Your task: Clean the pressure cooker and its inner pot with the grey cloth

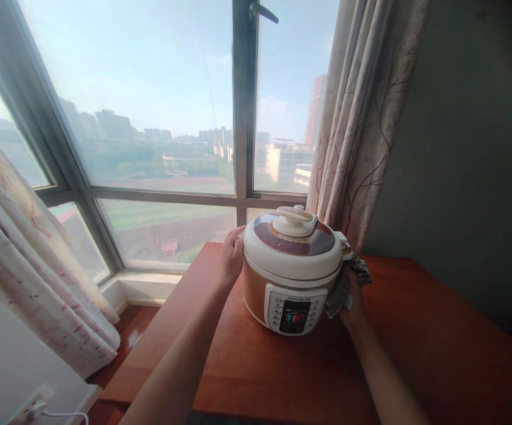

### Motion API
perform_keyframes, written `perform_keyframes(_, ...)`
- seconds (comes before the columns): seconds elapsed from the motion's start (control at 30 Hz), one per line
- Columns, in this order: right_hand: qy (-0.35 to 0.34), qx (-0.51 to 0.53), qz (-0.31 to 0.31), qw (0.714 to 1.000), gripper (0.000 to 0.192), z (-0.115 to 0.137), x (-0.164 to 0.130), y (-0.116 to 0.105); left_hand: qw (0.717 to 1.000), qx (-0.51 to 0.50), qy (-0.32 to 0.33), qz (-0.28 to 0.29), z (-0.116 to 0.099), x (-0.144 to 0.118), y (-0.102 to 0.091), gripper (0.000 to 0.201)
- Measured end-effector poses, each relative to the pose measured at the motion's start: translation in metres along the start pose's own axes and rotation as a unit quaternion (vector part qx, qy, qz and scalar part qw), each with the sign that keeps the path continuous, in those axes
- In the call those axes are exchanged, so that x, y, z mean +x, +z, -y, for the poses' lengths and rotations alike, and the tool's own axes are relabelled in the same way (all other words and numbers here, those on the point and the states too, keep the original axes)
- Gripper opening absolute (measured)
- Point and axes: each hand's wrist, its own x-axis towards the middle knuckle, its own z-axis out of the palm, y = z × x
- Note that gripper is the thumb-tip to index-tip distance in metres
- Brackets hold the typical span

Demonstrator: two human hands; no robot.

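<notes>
You have one pressure cooker standing on the wooden desk, with your two hands on it: your left hand lies open and flat against its 9 o'clock side. Your right hand presses one grey cloth to its 3 o'clock side; how far that grip closes is hidden.

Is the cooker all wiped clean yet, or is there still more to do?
Can't tell what is already clean. The pressure cooker stands on the wooden table, lid shut. Right now the left hand steadies its side while the right hand presses a grey cloth against the other side. The front panel and lid top aren't being touched.
</notes>
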Motion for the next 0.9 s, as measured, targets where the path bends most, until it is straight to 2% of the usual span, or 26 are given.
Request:
perform_keyframes(0.1,-0.001,-0.052,-0.054,0.997,0.035,-0.017,-0.033,-0.007,1.000,0.009,0.001,-0.002,-0.001,0.000,0.000,0.047)
perform_keyframes(0.2,-0.065,-0.152,-0.113,0.980,0.042,-0.036,-0.075,-0.008,1.000,0.010,0.003,0.002,-0.002,0.000,0.000,0.047)
perform_keyframes(0.3,-0.111,-0.182,-0.143,0.967,0.048,-0.055,-0.117,-0.002,1.000,0.015,0.007,0.011,-0.004,0.001,-0.002,0.047)
perform_keyframes(0.37,-0.175,-0.269,-0.105,0.941,0.053,-0.061,-0.138,0.006,1.000,0.022,0.010,0.015,-0.005,0.001,-0.003,0.048)
perform_keyframes(0.43,-0.261,-0.351,-0.029,0.899,0.058,-0.058,-0.146,0.016,0.999,0.032,0.015,0.018,-0.007,0.002,-0.003,0.048)
perform_keyframes(0.53,-0.379,-0.431,0.062,0.817,0.063,-0.039,-0.135,0.030,0.999,0.043,0.022,0.021,-0.009,0.002,-0.004,0.048)
perform_keyframes(0.6,-0.425,-0.452,0.080,0.780,0.067,-0.021,-0.118,0.037,0.999,0.041,0.021,0.020,-0.011,0.001,-0.004,0.048)
perform_keyframes(0.8,-0.469,-0.433,0.067,0.766,0.061,0.035,-0.058,0.058,0.999,0.031,0.019,0.021,-0.012,0.001,-0.002,0.047)
perform_keyframes(0.9,-0.481,-0.438,0.091,0.754,0.057,0.059,-0.033,0.069,0.999,0.029,0.013,0.019,-0.012,0.001,-0.002,0.047)
